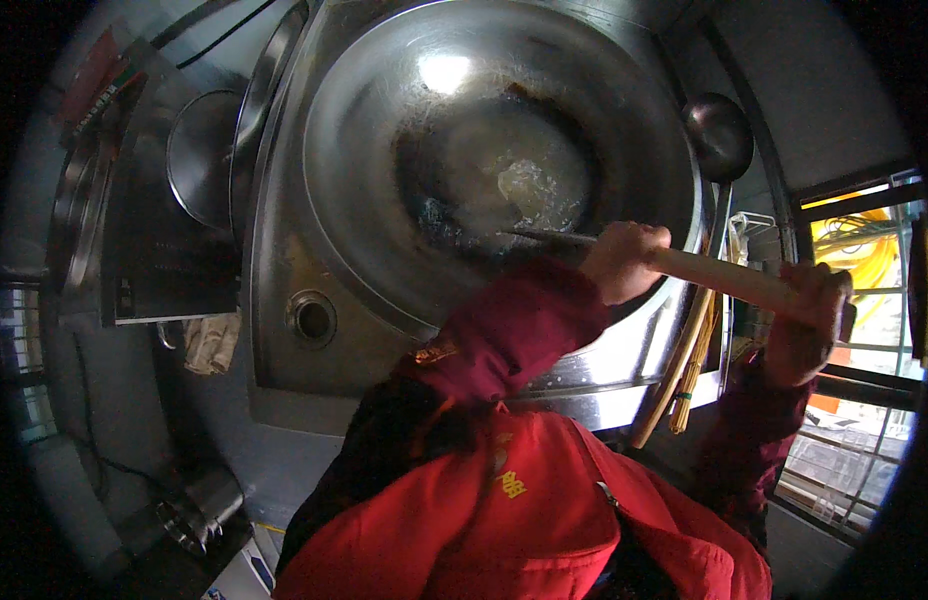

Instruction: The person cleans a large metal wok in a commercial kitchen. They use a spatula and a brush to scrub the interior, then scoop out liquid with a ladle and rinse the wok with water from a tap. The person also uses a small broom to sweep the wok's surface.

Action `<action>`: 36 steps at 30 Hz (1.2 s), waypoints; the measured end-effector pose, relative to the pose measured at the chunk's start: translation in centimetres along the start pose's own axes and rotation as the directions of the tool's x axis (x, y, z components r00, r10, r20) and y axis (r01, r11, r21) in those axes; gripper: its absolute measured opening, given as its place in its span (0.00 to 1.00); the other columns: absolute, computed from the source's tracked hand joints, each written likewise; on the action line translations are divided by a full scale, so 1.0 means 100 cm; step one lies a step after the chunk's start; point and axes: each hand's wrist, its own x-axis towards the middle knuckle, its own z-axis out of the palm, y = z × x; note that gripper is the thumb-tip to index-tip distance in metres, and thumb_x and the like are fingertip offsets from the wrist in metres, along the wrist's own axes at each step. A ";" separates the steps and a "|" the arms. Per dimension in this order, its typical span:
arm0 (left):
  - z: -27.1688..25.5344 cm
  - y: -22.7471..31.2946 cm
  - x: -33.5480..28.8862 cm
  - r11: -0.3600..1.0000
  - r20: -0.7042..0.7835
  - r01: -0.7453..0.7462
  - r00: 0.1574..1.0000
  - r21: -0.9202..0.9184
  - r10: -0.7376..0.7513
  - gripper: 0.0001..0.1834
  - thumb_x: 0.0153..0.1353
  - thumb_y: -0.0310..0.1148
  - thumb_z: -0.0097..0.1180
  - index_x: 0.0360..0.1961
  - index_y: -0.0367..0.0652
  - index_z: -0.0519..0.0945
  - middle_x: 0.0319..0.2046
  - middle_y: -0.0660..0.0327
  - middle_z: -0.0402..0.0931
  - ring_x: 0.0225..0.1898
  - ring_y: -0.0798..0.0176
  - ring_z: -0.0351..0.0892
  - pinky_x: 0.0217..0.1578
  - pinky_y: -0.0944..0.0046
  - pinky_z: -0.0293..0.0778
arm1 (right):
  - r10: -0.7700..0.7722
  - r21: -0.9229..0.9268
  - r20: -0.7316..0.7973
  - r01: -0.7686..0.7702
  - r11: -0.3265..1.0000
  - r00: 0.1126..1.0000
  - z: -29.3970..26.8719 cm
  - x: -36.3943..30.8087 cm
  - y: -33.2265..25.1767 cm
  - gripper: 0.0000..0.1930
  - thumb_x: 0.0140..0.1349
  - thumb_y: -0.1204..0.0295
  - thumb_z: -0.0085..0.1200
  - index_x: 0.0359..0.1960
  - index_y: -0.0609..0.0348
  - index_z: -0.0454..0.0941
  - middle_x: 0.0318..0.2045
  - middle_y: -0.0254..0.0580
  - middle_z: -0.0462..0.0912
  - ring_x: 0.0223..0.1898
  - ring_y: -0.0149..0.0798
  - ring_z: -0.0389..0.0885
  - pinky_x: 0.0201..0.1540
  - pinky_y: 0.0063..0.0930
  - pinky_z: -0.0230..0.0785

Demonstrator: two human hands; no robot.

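A large metal wok (354, 140) fills the upper middle, with a dark scorched ring around its bottom. In that bottom lies a small pool of bubbly, shiny liquid (529, 188). Both of my hands are closed around a wok spatula (719, 274) with a long, thick wooden handle. My left hand (624, 262) grips it low, over the wok's near right side. Farther right, beyond the rim, my right hand (809, 322) holds the handle near its upper end. The spatula's dark metal end slants left into the wok, its tip beside the liquid; its exact shape is hard to see.
A ladle (719, 138) rests right of the wok. Near the stove's right edge are a wooden stick (674, 375) and a bamboo brush (692, 375). Metal lids (204, 155) stand at left, above a hanging cloth (212, 343). The steel stove top (314, 385) has a round opening (312, 318).
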 end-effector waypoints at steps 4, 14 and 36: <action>0.008 0.018 -0.003 0.990 0.023 0.114 0.993 -0.088 -0.112 0.09 0.48 0.29 0.56 0.19 0.41 0.68 0.17 0.49 0.69 0.23 0.45 0.73 0.22 0.53 0.65 | 0.021 0.010 0.214 -0.023 1.000 0.977 -0.011 0.017 -0.014 0.11 0.63 0.62 0.41 0.28 0.55 0.62 0.25 0.39 0.71 0.31 0.37 0.70 0.43 0.38 0.62; -0.052 -0.034 -0.009 0.982 0.024 0.166 0.985 0.091 -0.169 0.08 0.48 0.30 0.56 0.21 0.42 0.69 0.18 0.51 0.71 0.23 0.46 0.74 0.22 0.55 0.66 | -0.040 0.014 -0.053 0.041 0.999 0.998 0.041 -0.006 0.053 0.10 0.57 0.68 0.50 0.28 0.60 0.65 0.23 0.42 0.72 0.29 0.40 0.74 0.40 0.40 0.69; -0.047 -0.025 -0.025 0.991 0.100 0.129 0.986 0.047 -0.133 0.07 0.46 0.29 0.56 0.20 0.43 0.70 0.17 0.53 0.71 0.22 0.50 0.74 0.23 0.55 0.66 | -0.044 -0.117 -0.173 0.024 0.993 0.984 0.047 -0.022 0.028 0.09 0.58 0.69 0.47 0.24 0.59 0.65 0.21 0.40 0.71 0.28 0.41 0.75 0.35 0.40 0.69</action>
